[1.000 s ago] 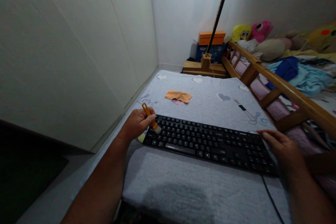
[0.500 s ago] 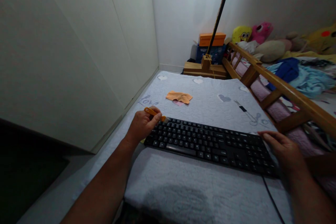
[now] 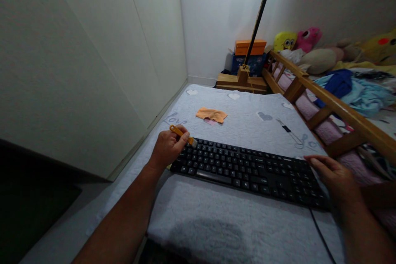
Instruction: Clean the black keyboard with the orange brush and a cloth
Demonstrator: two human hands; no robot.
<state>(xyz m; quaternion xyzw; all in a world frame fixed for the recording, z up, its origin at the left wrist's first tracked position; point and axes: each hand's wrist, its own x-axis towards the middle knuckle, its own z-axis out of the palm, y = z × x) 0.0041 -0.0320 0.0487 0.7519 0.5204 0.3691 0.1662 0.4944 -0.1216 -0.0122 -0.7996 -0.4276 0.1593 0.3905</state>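
A black keyboard (image 3: pixel 229 165) lies at a slant across the cloth-covered surface. My left hand (image 3: pixel 168 146) is closed round the yellow-orange handle of a small brush (image 3: pixel 177 130). The pale bristles touch the keys at the keyboard's upper left corner. At the opposite end, my right hand (image 3: pixel 335 177) grips the keyboard's right edge, thumb and forefinger at its far corner; the other fingers are partly hidden. Beyond the keyboard lies a crumpled orange cloth (image 3: pixel 211 114). A thin tool with a black middle (image 3: pixel 286 129) rests farther right.
A grey-blue quilted cover (image 3: pixel 247 222) spreads under everything. White cabinet doors (image 3: pixel 102 49) rise on the left. Along the right runs a wooden bed rail (image 3: pixel 340 95), with plush toys and clothes behind it. A pole on a wooden base (image 3: pixel 243 76) stands at the back. The keyboard cable (image 3: pixel 320 235) trails toward me.
The brush tip has shifted slightly left and down over the upper left keys. My right hand and the keyboard stay in place.
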